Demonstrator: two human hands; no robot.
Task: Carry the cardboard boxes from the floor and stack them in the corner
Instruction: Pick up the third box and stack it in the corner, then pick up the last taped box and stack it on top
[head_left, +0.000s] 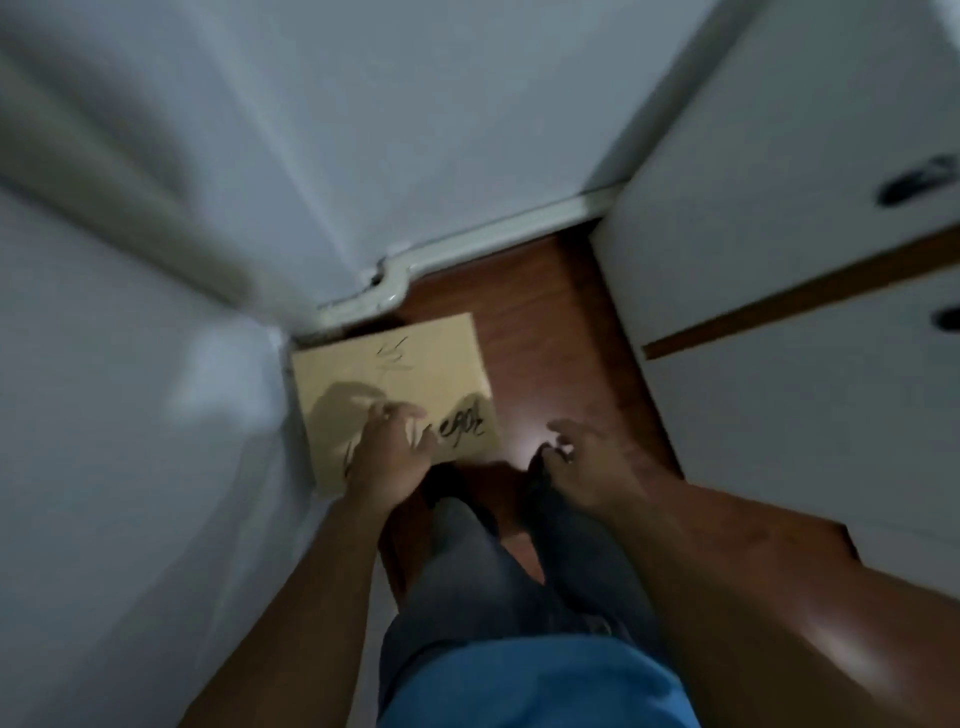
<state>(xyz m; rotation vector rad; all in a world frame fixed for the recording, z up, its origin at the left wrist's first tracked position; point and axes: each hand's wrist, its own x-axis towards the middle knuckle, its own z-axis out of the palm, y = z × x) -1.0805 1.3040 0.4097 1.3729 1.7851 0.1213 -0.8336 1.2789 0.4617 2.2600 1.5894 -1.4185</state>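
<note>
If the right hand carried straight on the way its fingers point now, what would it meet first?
Most likely the bare wooden floor beside the cardboard box. The right hand, open and empty, points forward and down to the right of the box. The white cabinet lies further right. Blur leaves depth uncertain.

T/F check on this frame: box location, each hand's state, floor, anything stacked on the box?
1. The cardboard box lies in the corner where two walls meet. True.
2. The right hand holds the box. False: it hangs open over the wooden floor, clear of the box.
3. The left hand is over the box's near edge. True.
4. A second box sits on top. False: only one box shows.
5. The floor is grey tile. False: reddish wood.
</note>
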